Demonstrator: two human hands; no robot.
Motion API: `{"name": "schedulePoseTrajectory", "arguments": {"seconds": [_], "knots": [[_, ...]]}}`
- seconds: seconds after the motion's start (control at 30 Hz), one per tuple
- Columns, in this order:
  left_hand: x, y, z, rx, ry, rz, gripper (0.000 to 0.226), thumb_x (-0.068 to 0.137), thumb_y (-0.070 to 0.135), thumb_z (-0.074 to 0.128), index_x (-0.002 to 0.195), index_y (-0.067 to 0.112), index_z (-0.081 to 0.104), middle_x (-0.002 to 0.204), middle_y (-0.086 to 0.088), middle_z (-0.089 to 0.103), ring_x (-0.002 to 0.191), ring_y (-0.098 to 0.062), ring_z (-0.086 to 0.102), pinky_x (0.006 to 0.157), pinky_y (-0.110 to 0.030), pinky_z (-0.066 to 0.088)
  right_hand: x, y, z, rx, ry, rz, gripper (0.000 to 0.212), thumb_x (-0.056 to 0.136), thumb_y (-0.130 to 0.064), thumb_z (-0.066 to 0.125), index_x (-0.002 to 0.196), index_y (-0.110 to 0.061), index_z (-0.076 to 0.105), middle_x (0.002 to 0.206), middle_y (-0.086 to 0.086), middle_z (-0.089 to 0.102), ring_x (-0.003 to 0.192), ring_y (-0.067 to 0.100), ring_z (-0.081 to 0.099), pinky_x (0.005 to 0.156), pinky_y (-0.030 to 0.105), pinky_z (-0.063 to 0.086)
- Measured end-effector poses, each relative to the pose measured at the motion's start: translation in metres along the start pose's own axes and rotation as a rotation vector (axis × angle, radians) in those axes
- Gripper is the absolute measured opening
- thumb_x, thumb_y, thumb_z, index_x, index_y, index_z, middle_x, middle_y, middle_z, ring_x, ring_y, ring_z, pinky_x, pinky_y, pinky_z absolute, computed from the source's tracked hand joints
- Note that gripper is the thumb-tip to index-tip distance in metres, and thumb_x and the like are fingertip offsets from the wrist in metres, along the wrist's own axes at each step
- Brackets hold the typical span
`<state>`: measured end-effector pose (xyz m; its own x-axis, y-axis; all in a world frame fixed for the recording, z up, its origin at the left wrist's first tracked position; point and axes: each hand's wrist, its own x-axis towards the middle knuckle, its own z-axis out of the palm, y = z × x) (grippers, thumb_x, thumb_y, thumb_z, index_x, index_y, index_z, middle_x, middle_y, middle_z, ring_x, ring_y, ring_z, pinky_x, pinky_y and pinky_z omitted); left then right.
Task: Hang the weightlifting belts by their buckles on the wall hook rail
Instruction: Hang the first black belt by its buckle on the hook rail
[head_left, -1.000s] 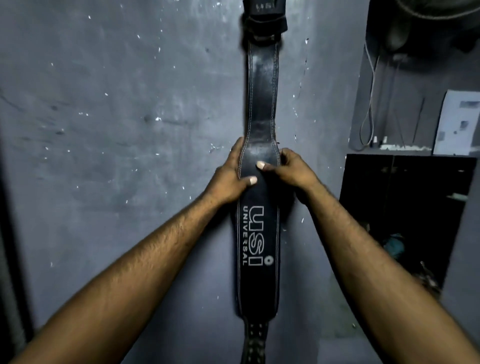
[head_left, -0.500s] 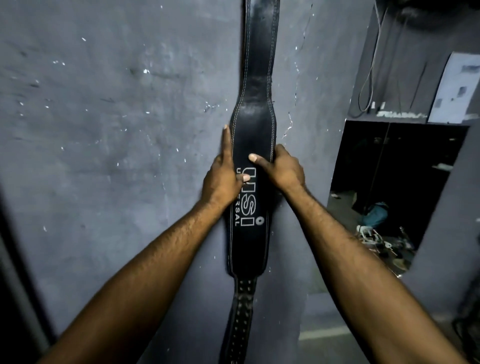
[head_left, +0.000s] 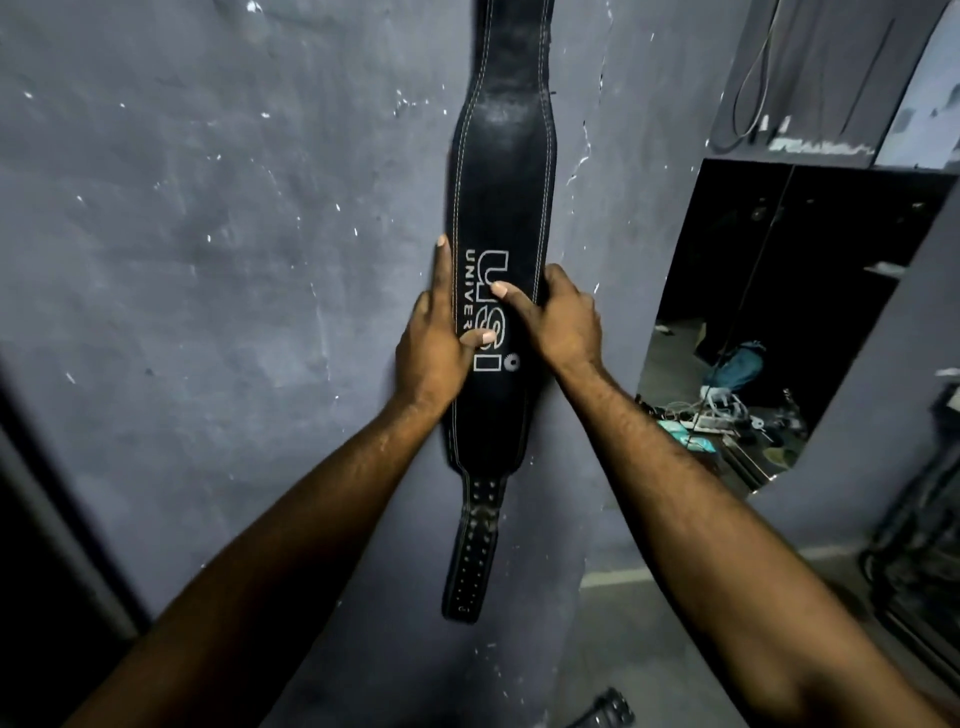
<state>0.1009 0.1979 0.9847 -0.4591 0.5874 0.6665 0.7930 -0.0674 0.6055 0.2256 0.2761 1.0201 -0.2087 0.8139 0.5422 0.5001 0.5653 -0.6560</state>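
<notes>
Black leather belt (head_left: 501, 171) hangs flat and upright against the grey wall (head_left: 208, 260), held at its wide middle by both hands.
Its top runs out of view and its narrow punched end hangs free below. The left hand (head_left: 434, 338) grasps the left edge, index finger straight up along it, thumb across the white lettering. The right hand (head_left: 563, 322) grips the right edge, fingers curled behind, thumb on the front. A mirror (head_left: 779, 312) is on the right.

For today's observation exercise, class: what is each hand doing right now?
Left hand: holds the belt at its left edge, thumb across the front.
Right hand: grips the belt's right edge, fingers curled round it.
</notes>
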Motion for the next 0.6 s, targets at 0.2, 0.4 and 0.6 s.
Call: {"name": "schedulePoseTrajectory", "arguments": {"seconds": [0.2,0.4,0.6], "knots": [[-0.052,-0.022,0.025,-0.018,-0.043,-0.081,0.104,0.085,0.029,0.073,0.158,0.03,-0.002,0.153,-0.005,0.044,0.125,-0.027,0.057,0.093,-0.044,0.055,-0.036,0.037,0.027,0.077,-0.041,0.135,0.056,0.081,-0.073,0.057,0.079,-0.019,0.047,0.073,-0.003,0.06,0.073,0.023,0.059,0.066,0.034,0.048],[-0.123,-0.067,0.04,-0.022,-0.191,-0.309,0.089,0.085,0.018,0.074,0.154,0.024,0.018,0.121,-0.009,0.065,0.102,-0.026,0.066,0.083,-0.037,0.053,-0.09,0.067,0.043,0.149,-0.072,0.314,0.048,0.076,-0.061,0.074,0.084,-0.02,0.051,0.078,-0.004,0.059,0.074,0.019,0.057,0.063,0.028,0.041],[-0.23,-0.139,0.069,-0.058,-0.396,-0.51,0.036,0.09,0.014,0.065,0.123,0.007,0.052,0.091,-0.005,0.058,0.082,-0.025,0.057,0.07,-0.028,0.04,-0.186,0.136,0.091,0.273,-0.145,0.566,0.05,0.074,-0.058,0.074,0.096,-0.02,0.049,0.094,-0.006,0.058,0.093,0.027,0.064,0.082,0.048,0.059]]}}
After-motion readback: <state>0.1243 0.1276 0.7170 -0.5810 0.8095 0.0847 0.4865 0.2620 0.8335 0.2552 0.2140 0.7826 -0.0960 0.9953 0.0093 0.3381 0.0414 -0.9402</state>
